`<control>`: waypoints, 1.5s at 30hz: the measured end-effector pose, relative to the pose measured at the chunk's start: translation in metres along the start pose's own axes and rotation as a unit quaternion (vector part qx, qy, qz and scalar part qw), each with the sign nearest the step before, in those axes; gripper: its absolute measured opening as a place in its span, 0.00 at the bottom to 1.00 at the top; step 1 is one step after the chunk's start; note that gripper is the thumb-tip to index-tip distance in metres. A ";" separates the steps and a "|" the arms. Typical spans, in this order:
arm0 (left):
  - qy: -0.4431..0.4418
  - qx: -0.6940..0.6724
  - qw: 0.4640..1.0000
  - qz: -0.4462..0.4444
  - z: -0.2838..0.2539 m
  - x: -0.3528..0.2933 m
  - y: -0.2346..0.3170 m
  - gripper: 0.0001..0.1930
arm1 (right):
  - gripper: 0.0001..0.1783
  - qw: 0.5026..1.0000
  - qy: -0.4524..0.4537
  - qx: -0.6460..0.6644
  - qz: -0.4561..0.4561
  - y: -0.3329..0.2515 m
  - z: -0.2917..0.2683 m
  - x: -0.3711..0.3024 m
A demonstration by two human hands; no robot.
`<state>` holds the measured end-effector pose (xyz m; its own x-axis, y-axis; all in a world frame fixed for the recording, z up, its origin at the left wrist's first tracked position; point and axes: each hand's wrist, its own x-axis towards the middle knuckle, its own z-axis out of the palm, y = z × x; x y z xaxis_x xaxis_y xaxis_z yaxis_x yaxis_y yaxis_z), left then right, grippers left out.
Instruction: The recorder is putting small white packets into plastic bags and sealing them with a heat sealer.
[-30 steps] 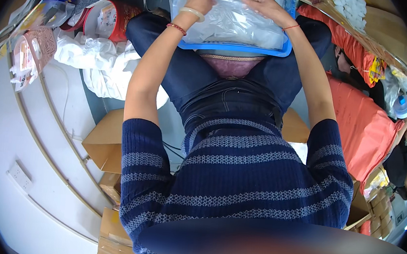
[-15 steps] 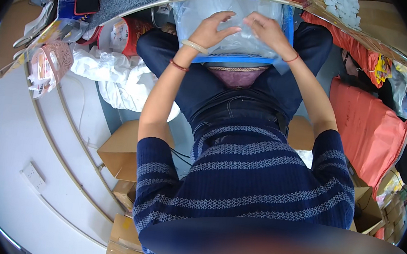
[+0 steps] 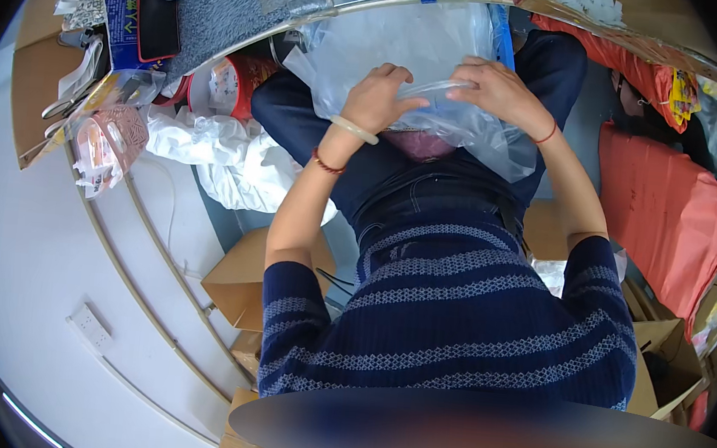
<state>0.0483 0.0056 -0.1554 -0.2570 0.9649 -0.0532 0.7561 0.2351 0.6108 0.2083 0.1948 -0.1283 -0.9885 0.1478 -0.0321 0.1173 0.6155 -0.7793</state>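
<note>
Both hands are at the tray between the knees. The right hand (image 3: 496,91) is closed on a gathered fold of a clear plastic bag (image 3: 442,52); the fold runs out from its fingertips toward the left hand. The left hand (image 3: 375,99) is half curled, thumb apart from the fingers, at the bag's near side — whether it pinches the film cannot be told.

The bag lies spread across the blue tray (image 3: 504,40), with loose film hanging over the near edge onto the thighs, below the right hand. The tray's right wall shows; most of the rest is covered.

The left wrist carries a pale bangle (image 3: 355,130) and a red bracelet (image 3: 327,163); the right, a thin red cord (image 3: 545,135).

The table (image 3: 374,1) runs along the far side. On it, to the left: a grey mat (image 3: 231,21) and, just beside it, a dark phone (image 3: 159,27). White pieces (image 3: 587,3) lie in a carton at upper right.

Below the table, left of the knee, stands a red bucket (image 3: 255,85) — white sheeting (image 3: 240,158) is heaped near it. A large red-orange sack (image 3: 662,216) lies to the person's right.
</note>
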 end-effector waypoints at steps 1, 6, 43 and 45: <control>-0.008 0.043 0.998 -0.041 0.001 0.003 0.001 0.13 | 0.07 0.997 0.054 -0.019 -0.059 -0.002 0.004 0.003; 0.101 0.149 0.971 -0.155 0.008 -0.016 -0.046 0.10 | 0.05 0.982 0.159 -0.106 0.006 0.003 -0.009 0.000; 0.286 -0.296 0.736 -0.538 -0.042 -0.161 -0.136 0.07 | 0.13 0.897 0.297 -0.003 0.327 0.168 -0.064 -0.128; 0.286 -0.682 0.584 -0.335 -0.027 -0.184 -0.172 0.08 | 0.13 0.868 0.227 0.342 0.280 0.200 -0.068 -0.156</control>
<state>-0.0508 -0.2151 -0.2300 -0.6733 0.4222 -0.6070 -0.7124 -0.1507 0.6854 0.3928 0.3472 -0.2370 -0.6369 0.6612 -0.3964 0.3298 -0.2311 -0.9153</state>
